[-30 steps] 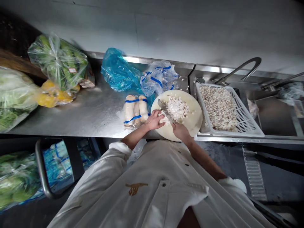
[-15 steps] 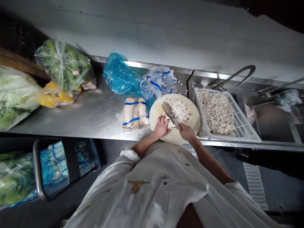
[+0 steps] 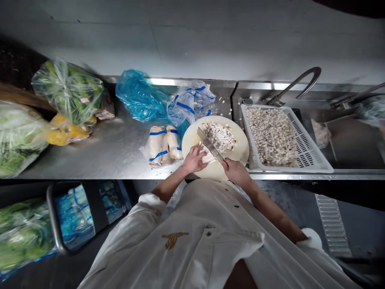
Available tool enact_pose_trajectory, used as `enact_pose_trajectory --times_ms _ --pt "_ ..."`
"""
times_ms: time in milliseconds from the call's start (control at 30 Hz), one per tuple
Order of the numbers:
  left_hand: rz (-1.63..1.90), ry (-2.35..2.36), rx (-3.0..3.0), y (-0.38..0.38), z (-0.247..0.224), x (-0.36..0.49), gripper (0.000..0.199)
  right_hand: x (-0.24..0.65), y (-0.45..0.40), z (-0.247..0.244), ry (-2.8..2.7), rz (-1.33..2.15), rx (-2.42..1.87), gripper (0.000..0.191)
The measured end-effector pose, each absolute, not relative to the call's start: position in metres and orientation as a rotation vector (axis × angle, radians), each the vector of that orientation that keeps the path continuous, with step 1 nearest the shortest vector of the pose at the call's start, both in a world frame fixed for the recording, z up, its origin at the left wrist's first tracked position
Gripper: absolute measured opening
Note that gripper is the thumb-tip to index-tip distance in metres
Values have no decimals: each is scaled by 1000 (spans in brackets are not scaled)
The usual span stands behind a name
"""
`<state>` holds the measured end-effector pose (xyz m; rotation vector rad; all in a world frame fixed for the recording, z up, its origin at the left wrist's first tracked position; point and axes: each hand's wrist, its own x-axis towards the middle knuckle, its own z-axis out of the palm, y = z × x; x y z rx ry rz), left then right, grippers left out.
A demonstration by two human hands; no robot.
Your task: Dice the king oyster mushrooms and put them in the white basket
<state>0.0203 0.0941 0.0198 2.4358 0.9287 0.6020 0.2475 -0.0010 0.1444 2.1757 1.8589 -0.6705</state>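
Observation:
On a round cutting board (image 3: 213, 172) at the counter's front edge, my right hand (image 3: 236, 171) is closed around the handle of a cleaver (image 3: 211, 145). Its blade slants up and to the left across the board. My left hand (image 3: 194, 159), fingers curled, presses on white mushroom strips (image 3: 208, 155) just left of the blade. Beyond the cleaver lies a heap of diced mushroom (image 3: 221, 136). Left of the board, whole king oyster mushrooms (image 3: 159, 146) rest in clear packs with blue stripes.
A white perforated basket (image 3: 314, 154) of diced mushroom stands right of the board, under a faucet (image 3: 297, 86). Behind are a blue plastic bag (image 3: 141, 96) and a crumpled clear wrapper (image 3: 191, 102). Bagged green vegetables (image 3: 70, 90), yellow peppers (image 3: 64, 130) and lettuce (image 3: 19, 138) sit left.
The camera view has shifted slightly. Against the strips, the cleaver and my left hand show only small movement. Both hands keep their hold.

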Motion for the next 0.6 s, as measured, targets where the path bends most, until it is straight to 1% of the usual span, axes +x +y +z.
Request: enact_pose_trajectory --times_ms 67,200,367,500,600 --pt "559 893 2450 100 19 19 42 241 -2 142 1830 -710 2149 45" --pt "525 881 2457 104 19 20 42 219 21 129 1749 -786 2132 44" --pt "507 831 2442 102 23 11 44 218 30 136 1830 -752 2143 46" --pt "500 809 2406 100 19 5 35 213 13 133 1796 -731 2144 48" --pt "506 793 2390 100 17 4 33 200 20 125 1739 -739 2140 48"
